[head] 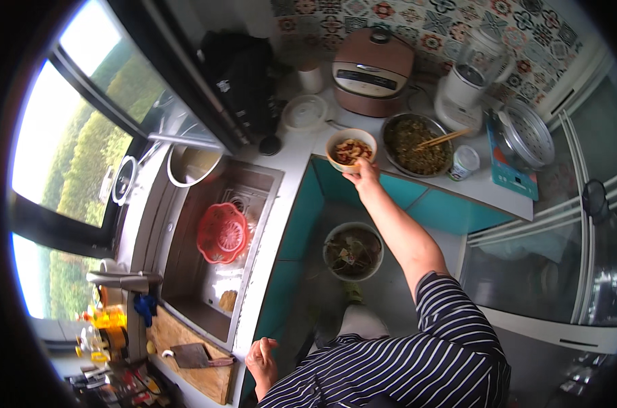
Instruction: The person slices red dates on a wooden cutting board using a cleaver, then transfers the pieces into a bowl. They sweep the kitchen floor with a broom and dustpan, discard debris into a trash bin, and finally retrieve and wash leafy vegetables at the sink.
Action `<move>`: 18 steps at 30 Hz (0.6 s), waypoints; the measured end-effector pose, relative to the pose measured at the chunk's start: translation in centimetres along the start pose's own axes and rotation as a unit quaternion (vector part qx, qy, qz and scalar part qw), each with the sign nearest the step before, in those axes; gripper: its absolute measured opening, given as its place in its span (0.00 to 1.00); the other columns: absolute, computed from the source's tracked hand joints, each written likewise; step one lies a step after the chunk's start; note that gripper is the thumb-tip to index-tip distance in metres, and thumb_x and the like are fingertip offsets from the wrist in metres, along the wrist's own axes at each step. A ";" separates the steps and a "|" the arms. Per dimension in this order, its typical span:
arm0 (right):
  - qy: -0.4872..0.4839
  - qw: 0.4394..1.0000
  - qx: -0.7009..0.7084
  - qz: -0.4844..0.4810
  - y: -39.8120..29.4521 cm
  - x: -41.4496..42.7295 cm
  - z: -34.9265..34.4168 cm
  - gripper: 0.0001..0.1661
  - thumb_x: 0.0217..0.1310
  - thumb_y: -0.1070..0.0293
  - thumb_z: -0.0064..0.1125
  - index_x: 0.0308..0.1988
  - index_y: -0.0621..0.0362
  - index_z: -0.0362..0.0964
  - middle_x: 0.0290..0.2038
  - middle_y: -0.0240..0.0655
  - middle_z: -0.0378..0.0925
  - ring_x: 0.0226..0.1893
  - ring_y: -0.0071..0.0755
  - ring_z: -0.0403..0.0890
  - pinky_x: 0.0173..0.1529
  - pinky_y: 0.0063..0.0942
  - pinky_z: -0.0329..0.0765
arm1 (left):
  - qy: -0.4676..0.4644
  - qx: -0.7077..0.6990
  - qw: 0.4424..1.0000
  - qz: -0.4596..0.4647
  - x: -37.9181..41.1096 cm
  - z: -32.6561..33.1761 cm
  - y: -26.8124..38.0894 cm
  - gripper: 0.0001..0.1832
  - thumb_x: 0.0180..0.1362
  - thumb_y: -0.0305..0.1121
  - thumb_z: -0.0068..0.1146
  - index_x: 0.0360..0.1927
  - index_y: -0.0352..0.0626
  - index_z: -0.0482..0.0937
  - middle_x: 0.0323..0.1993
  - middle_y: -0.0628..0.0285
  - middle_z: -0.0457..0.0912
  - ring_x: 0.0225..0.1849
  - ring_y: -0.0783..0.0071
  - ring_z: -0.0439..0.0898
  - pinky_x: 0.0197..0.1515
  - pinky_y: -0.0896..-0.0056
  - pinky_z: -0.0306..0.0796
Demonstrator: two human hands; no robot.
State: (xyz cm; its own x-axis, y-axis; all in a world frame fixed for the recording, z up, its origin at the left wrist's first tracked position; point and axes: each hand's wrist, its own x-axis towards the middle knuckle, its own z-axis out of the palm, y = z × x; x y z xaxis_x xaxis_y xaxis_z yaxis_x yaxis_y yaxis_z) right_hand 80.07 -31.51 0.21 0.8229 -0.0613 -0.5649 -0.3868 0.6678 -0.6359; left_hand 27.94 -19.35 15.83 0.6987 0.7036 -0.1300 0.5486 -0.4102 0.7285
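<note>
My right hand (363, 173) reaches forward and grips the near rim of a small bowl (331, 153) holding reddish-brown food pieces. The bowl is at the counter's front edge; whether it rests there cannot be told. Just right of it stands a metal bowl (387, 160) of chopped dark green filling (410, 137), with wooden chopsticks (443, 138) lying in it. My left hand (262, 359) is low in the view beside the counter edge, fingers curled, with no object seen in it. The cleaver (190, 355) lies on the wooden cutting board (211, 380) to its left.
A red plastic basket (223, 233) and a sponge-like item (228, 301) are in the sink (247, 265). A rice cooker (372, 76), blender (466, 81), lidded jar (464, 162) and steamer insert (525, 133) stand along the back counter. A bin (353, 251) with scraps is on the floor.
</note>
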 end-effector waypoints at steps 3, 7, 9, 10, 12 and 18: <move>0.037 0.999 -0.024 0.026 0.7 0.9 2.0 0.33 0.48 0.73 0.59 0.54 0.45 0.55 0.52 0.46 0.64 0.46 0.61 0.74 0.41 0.63 0.80 | -0.017 -0.015 1.000 -0.017 0.1 1.1 -0.2 0.14 0.63 0.35 0.52 0.28 0.37 0.80 0.24 0.58 0.79 0.27 0.70 0.79 0.31 0.72 0.71; -0.034 0.999 0.030 0.023 0.2 4.0 0.3 0.29 0.50 0.75 0.57 0.53 0.53 0.59 0.51 0.48 0.67 0.47 0.58 0.76 0.45 0.63 0.79 | -0.030 0.015 0.999 -0.016 0.9 1.8 0.9 0.05 0.59 0.28 0.56 0.31 0.37 0.79 0.26 0.58 0.80 0.26 0.72 0.80 0.32 0.72 0.73; -0.013 0.999 0.028 0.042 0.2 4.3 0.9 0.30 0.50 0.77 0.56 0.54 0.51 0.58 0.52 0.48 0.67 0.48 0.58 0.75 0.48 0.64 0.78 | -0.003 -0.009 0.999 -0.034 1.4 1.4 2.8 0.04 0.58 0.28 0.57 0.32 0.37 0.79 0.25 0.58 0.79 0.26 0.70 0.80 0.32 0.72 0.74; -0.012 0.999 0.025 0.039 0.3 4.3 1.2 0.30 0.50 0.78 0.56 0.54 0.51 0.58 0.52 0.47 0.67 0.48 0.58 0.75 0.48 0.63 0.78 | 0.009 -0.022 0.999 -0.040 1.4 1.3 3.4 0.04 0.57 0.27 0.57 0.32 0.38 0.79 0.25 0.58 0.79 0.26 0.70 0.80 0.33 0.72 0.74; -0.023 0.999 0.020 0.021 0.5 4.4 1.4 0.29 0.53 0.76 0.59 0.53 0.49 0.58 0.50 0.45 0.68 0.48 0.54 0.76 0.49 0.62 0.78 | 0.017 0.026 0.999 -0.025 1.5 1.3 2.7 0.03 0.56 0.26 0.58 0.33 0.38 0.78 0.25 0.58 0.79 0.26 0.69 0.80 0.31 0.72 0.73; -0.058 0.998 -0.009 0.030 1.0 0.5 -0.1 0.18 0.57 0.60 0.64 0.43 0.51 0.65 0.39 0.37 0.74 0.39 0.34 0.79 0.41 0.36 0.83 | 0.010 0.047 0.999 -0.015 2.6 1.6 2.9 0.14 0.62 0.36 0.50 0.27 0.37 0.80 0.25 0.55 0.80 0.29 0.61 0.80 0.33 0.67 0.72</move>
State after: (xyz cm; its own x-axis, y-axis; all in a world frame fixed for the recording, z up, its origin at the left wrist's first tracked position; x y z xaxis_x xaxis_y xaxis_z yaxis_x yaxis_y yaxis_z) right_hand 80.01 -30.93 -0.79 0.8398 0.0654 -0.5390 -0.4437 0.6548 -0.6118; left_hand 32.07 -19.64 16.59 0.6732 0.7267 -0.1368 0.6102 -0.4416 0.6577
